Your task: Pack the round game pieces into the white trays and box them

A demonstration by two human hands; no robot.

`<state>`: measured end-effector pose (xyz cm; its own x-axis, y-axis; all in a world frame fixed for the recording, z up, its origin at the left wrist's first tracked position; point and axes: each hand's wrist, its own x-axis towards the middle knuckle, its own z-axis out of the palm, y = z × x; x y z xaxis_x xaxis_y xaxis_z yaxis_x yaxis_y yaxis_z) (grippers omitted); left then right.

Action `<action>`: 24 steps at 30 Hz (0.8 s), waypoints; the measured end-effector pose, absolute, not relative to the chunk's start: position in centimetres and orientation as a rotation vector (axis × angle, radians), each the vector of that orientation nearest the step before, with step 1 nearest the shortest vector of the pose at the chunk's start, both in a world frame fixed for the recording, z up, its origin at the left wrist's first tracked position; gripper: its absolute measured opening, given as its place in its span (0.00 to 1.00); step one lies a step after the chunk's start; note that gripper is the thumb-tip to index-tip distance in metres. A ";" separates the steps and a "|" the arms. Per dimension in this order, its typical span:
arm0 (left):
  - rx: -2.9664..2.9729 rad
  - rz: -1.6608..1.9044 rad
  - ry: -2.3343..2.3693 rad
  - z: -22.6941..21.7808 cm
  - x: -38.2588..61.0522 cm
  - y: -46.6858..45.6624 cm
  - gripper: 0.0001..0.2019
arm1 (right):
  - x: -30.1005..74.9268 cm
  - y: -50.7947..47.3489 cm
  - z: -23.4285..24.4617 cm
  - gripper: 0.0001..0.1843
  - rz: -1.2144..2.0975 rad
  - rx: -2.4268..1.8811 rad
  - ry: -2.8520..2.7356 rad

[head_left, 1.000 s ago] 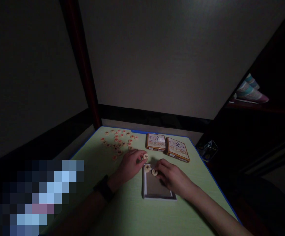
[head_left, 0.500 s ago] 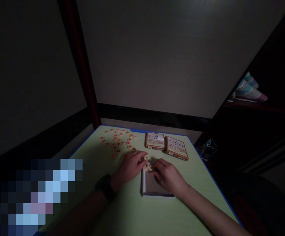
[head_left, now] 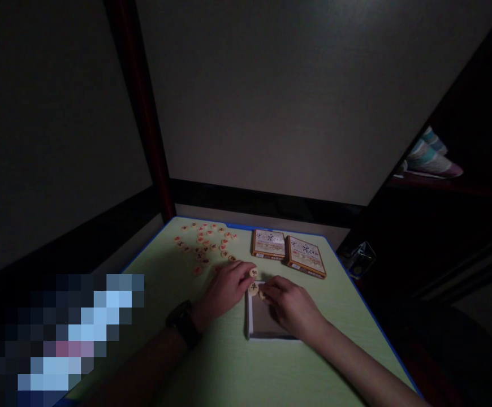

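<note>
Between the thumb and fingers of my left hand (head_left: 230,285) is a round xiangqi piece (head_left: 253,272) with a dark character, held just past the far left corner of a shallow open box (head_left: 249,316). Inside that corner lies another xiangqi piece (head_left: 253,288), face up. My right hand (head_left: 292,302) reaches over the box with its fingertips closed on a further xiangqi piece (head_left: 263,295), partly hidden by the fingers. The hand covers much of the box's right side.
Several loose xiangqi pieces (head_left: 200,249), marked red or black, are scattered on the green table (head_left: 203,362) at the far left. Two printed boxes, a left one (head_left: 268,243) and a right one (head_left: 305,256), lie near the back edge. A wall (head_left: 263,113) rises behind.
The piece at my right fingertips has shifted slightly right, apart from the piece in the corner. My left hand stays almost still with its piece.
</note>
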<state>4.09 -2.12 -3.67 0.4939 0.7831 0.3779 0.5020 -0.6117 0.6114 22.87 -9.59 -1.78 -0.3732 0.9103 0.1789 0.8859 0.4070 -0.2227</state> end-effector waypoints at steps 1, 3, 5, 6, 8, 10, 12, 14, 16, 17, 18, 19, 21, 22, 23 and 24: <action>2.318 0.904 1.064 -3.6 4.1 -2.1 0.11 | 22.9 -9.6 -1.8 0.14 0.189 -1.549 -2.370; 2.317 0.911 1.061 -3.6 4.1 -2.2 0.11 | 23.0 -9.7 -1.8 0.16 0.273 -1.516 -2.316; 2.320 0.915 1.057 -3.5 4.1 -2.2 0.11 | 22.9 -9.7 -2.0 0.14 0.288 -1.516 -2.264; 2.321 0.913 1.056 -3.4 4.1 -2.3 0.11 | 22.8 -9.6 -2.1 0.13 0.277 -1.525 -2.243; 2.323 0.912 1.050 -3.4 4.1 -2.3 0.12 | 22.7 -9.5 -2.3 0.08 0.245 -1.547 -2.217; 2.325 0.917 1.029 -3.4 4.0 -2.3 0.12 | 22.6 -9.5 -2.4 0.07 0.215 -1.559 -2.210; 2.335 0.927 0.993 -3.5 4.0 -2.3 0.12 | 22.5 -9.5 -2.5 0.09 0.197 -1.542 -2.210; 2.347 0.937 0.958 -3.7 4.0 -2.1 0.12 | 22.6 -9.5 -2.7 0.10 0.189 -1.498 -2.213; 2.345 0.952 0.929 -3.7 4.0 -2.0 0.13 | 22.7 -9.5 -2.8 0.11 0.153 -1.455 -2.200; 2.336 0.963 0.914 -3.7 4.0 -2.0 0.13 | 22.8 -9.5 -2.9 0.10 0.125 -1.437 -2.181; 2.318 0.975 0.901 -3.6 4.0 -2.0 0.13 | 22.8 -9.5 -2.9 0.09 0.094 -1.418 -2.156; 2.291 0.984 0.887 -3.5 4.0 -2.0 0.13 | 22.9 -9.5 -2.9 0.09 0.064 -1.393 -2.128; 2.210 0.989 0.862 -3.4 4.2 -2.1 0.13 | 22.9 -9.5 -2.8 0.11 0.036 -1.326 -2.093; 2.164 0.981 0.853 -3.3 4.3 -2.2 0.13 | 22.9 -9.6 -2.7 0.14 0.031 -1.290 -2.090; 2.115 0.970 0.849 -3.2 4.4 -2.3 0.13 | 22.9 -9.6 -2.6 0.16 0.023 -1.260 -2.095; 2.067 0.955 0.847 -3.2 4.5 -2.4 0.14 | 23.0 -9.6 -2.5 0.18 0.012 -1.236 -2.108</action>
<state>4.55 -2.41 -3.16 0.5149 0.7782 0.3596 0.2644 -0.5433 0.7968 22.96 -9.59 -2.51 -0.3144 0.7737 0.5501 0.7672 0.5483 -0.3328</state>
